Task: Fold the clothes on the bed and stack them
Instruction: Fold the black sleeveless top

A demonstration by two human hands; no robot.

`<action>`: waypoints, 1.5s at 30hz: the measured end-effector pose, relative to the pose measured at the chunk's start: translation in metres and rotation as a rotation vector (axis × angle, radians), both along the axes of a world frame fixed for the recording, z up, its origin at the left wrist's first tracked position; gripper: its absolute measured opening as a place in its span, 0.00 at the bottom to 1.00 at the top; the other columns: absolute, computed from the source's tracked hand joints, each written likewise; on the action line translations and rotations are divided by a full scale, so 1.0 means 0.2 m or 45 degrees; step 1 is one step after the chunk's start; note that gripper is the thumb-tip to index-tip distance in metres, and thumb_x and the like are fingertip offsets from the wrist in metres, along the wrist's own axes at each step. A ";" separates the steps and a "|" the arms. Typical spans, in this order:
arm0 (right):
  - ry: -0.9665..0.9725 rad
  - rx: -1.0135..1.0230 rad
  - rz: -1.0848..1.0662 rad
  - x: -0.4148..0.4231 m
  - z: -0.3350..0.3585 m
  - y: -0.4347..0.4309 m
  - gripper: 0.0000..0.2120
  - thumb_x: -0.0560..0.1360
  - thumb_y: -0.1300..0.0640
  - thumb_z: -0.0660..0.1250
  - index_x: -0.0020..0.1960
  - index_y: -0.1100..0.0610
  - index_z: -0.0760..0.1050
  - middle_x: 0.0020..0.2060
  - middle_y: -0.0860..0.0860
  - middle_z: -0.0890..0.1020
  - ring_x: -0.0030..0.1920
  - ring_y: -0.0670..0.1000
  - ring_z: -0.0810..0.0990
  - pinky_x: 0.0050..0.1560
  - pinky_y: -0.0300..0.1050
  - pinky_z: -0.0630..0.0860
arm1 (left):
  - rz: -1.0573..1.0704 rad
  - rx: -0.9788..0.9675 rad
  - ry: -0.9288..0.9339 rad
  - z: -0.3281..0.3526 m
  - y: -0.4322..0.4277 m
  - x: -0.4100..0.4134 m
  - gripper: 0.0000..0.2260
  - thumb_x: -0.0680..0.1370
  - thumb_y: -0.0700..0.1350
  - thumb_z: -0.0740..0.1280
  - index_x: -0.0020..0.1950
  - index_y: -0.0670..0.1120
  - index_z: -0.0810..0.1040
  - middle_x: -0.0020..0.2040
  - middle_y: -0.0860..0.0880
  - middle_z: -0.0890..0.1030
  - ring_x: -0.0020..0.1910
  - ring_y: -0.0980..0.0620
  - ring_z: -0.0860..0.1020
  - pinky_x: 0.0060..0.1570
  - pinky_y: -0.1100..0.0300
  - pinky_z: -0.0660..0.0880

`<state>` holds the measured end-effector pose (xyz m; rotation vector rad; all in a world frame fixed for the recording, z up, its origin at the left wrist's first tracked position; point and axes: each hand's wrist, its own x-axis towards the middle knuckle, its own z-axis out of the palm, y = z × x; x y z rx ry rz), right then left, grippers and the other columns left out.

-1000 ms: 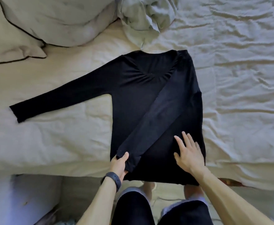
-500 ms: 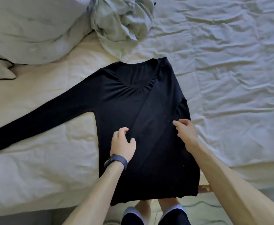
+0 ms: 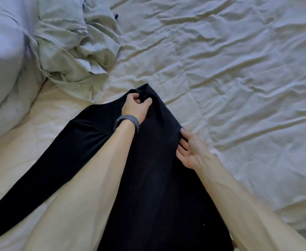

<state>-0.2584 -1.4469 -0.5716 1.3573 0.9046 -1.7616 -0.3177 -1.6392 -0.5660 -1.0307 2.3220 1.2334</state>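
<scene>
A black long-sleeved top (image 3: 157, 178) lies flat on the bed with its right side folded in over the body. Its left sleeve (image 3: 40, 178) stretches out toward the lower left. My left hand (image 3: 136, 105), with a dark band on its wrist, is at the top's far end and its curled fingers pinch the fabric near the neckline. My right hand (image 3: 190, 151) is on the top's right folded edge, its fingertips tucked under the fabric and the thumb lying along the edge.
A crumpled pale green garment (image 3: 72, 51) lies beyond the top at the upper left, beside a white pillow (image 3: 2, 69). The wrinkled white sheet (image 3: 239, 87) covers the bed to the right. The bed's near edge shows at the lower right.
Both hands have moved up the top: the left from mid-body to the neckline, the right along the folded right edge. The view has come closer and lower over the bed.
</scene>
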 end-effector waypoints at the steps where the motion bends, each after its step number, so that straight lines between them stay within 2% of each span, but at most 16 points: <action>1: 0.001 0.008 -0.041 0.00 -0.01 0.00 0.09 0.80 0.55 0.70 0.59 0.56 0.80 0.52 0.52 0.86 0.53 0.51 0.84 0.52 0.45 0.81 | -0.004 -0.015 -0.045 0.00 -0.02 -0.06 0.24 0.77 0.60 0.69 0.69 0.51 0.72 0.61 0.53 0.77 0.58 0.52 0.76 0.54 0.57 0.71; 5: 0.007 -0.024 -0.233 0.04 -0.05 0.04 0.07 0.81 0.59 0.69 0.58 0.58 0.80 0.51 0.54 0.87 0.55 0.52 0.84 0.65 0.49 0.78 | -0.202 -0.060 -0.229 -0.05 -0.06 -0.20 0.09 0.77 0.60 0.69 0.46 0.55 0.79 0.52 0.53 0.82 0.52 0.50 0.79 0.55 0.54 0.76; 9: 0.029 -0.053 -0.184 0.05 -0.08 0.06 0.11 0.79 0.55 0.71 0.61 0.56 0.80 0.52 0.51 0.87 0.57 0.51 0.84 0.63 0.49 0.78 | -0.338 -0.137 -0.260 -0.09 -0.06 -0.27 0.05 0.77 0.55 0.70 0.46 0.55 0.76 0.46 0.55 0.78 0.45 0.52 0.76 0.46 0.57 0.72; 12: 0.012 -0.005 -0.054 0.02 -0.07 0.07 0.12 0.77 0.49 0.74 0.57 0.53 0.82 0.51 0.50 0.88 0.53 0.50 0.86 0.57 0.48 0.81 | -0.306 -0.097 -0.215 -0.12 -0.04 -0.30 0.05 0.77 0.53 0.70 0.44 0.56 0.75 0.46 0.55 0.79 0.48 0.49 0.79 0.53 0.52 0.78; 14: -0.034 0.043 -0.004 -0.02 -0.07 0.07 0.10 0.77 0.51 0.74 0.57 0.53 0.82 0.52 0.50 0.87 0.53 0.50 0.85 0.57 0.48 0.81 | -0.292 -0.080 -0.210 -0.14 -0.04 -0.32 0.06 0.76 0.54 0.71 0.44 0.56 0.74 0.46 0.54 0.79 0.49 0.48 0.80 0.53 0.51 0.79; 17: -0.074 0.057 0.010 -0.04 -0.06 0.08 0.09 0.78 0.54 0.73 0.57 0.53 0.82 0.50 0.50 0.87 0.51 0.50 0.85 0.49 0.45 0.80 | -0.302 -0.010 -0.257 -0.15 -0.03 -0.35 0.12 0.74 0.58 0.73 0.48 0.52 0.77 0.48 0.52 0.80 0.50 0.48 0.80 0.51 0.51 0.78; 20: -0.021 0.007 -0.084 0.00 -0.07 0.09 0.07 0.79 0.55 0.72 0.57 0.53 0.81 0.46 0.49 0.88 0.52 0.50 0.86 0.51 0.45 0.80 | -0.266 -0.008 -0.154 -0.16 -0.04 -0.37 0.13 0.76 0.54 0.73 0.57 0.52 0.79 0.53 0.52 0.81 0.56 0.47 0.80 0.59 0.50 0.78; 23: 0.059 -0.009 -0.150 0.04 -0.07 0.09 0.07 0.80 0.54 0.71 0.58 0.52 0.80 0.46 0.47 0.88 0.49 0.48 0.87 0.52 0.45 0.81 | -0.266 -0.058 -0.039 -0.17 -0.04 -0.36 0.10 0.76 0.54 0.73 0.55 0.54 0.79 0.46 0.59 0.78 0.53 0.52 0.80 0.51 0.60 0.75; 26: 0.129 0.065 -0.106 0.05 -0.05 0.07 0.13 0.80 0.53 0.71 0.63 0.53 0.78 0.52 0.48 0.87 0.52 0.48 0.86 0.55 0.45 0.80 | -0.434 -0.121 -0.082 -0.15 -0.01 -0.31 0.19 0.78 0.56 0.70 0.67 0.51 0.77 0.56 0.55 0.79 0.59 0.51 0.78 0.55 0.60 0.72; 28: 0.218 0.202 0.067 0.05 -0.03 0.08 0.14 0.79 0.51 0.72 0.63 0.52 0.79 0.54 0.47 0.86 0.54 0.47 0.84 0.54 0.43 0.78 | -0.538 -0.210 -0.084 -0.12 0.01 -0.26 0.23 0.80 0.56 0.67 0.73 0.50 0.72 0.65 0.50 0.77 0.65 0.48 0.75 0.61 0.56 0.72; 31: 0.457 0.699 0.542 0.11 0.04 0.11 0.12 0.79 0.48 0.70 0.62 0.48 0.76 0.55 0.41 0.81 0.57 0.44 0.81 0.55 0.41 0.77 | -0.654 -0.516 0.038 -0.06 0.04 0.00 0.25 0.81 0.52 0.64 0.77 0.49 0.65 0.70 0.46 0.72 0.67 0.44 0.71 0.63 0.48 0.72; 34: 0.986 1.094 0.977 0.18 0.09 0.05 0.13 0.79 0.49 0.66 0.63 0.46 0.72 0.58 0.40 0.75 0.60 0.43 0.74 0.60 0.40 0.72 | -0.670 -0.678 0.150 -0.05 0.16 0.44 0.27 0.81 0.51 0.63 0.79 0.47 0.64 0.76 0.45 0.67 0.73 0.45 0.66 0.70 0.45 0.67; 37: 1.519 1.180 1.490 0.21 0.01 -0.13 0.22 0.82 0.50 0.61 0.75 0.54 0.69 0.74 0.51 0.71 0.75 0.49 0.64 0.75 0.47 0.61 | -0.690 -0.691 -0.014 -0.12 0.34 0.89 0.29 0.81 0.55 0.55 0.82 0.48 0.56 0.82 0.47 0.52 0.81 0.47 0.51 0.78 0.41 0.52; 39: 1.664 1.220 1.939 0.16 -0.11 -0.23 0.29 0.84 0.45 0.55 0.83 0.52 0.55 0.83 0.52 0.54 0.82 0.52 0.47 0.81 0.54 0.46 | -0.716 -0.685 -0.081 -0.19 0.40 1.14 0.29 0.81 0.57 0.53 0.81 0.51 0.54 0.82 0.48 0.49 0.81 0.48 0.48 0.77 0.39 0.50; 41: 1.759 1.310 2.261 0.09 -0.26 -0.24 0.33 0.85 0.40 0.50 0.84 0.51 0.45 0.83 0.52 0.45 0.82 0.52 0.39 0.81 0.60 0.39 | -0.768 -0.701 -0.082 -0.28 0.40 1.36 0.30 0.81 0.60 0.54 0.82 0.55 0.51 0.83 0.49 0.47 0.81 0.48 0.47 0.77 0.39 0.46; 45: 1.821 1.439 2.398 0.02 -0.43 -0.20 0.36 0.83 0.33 0.44 0.84 0.49 0.41 0.83 0.49 0.42 0.82 0.50 0.38 0.80 0.61 0.37 | -0.908 -0.741 -0.064 -0.36 0.29 1.64 0.32 0.80 0.64 0.54 0.82 0.59 0.48 0.83 0.49 0.45 0.81 0.47 0.45 0.76 0.41 0.39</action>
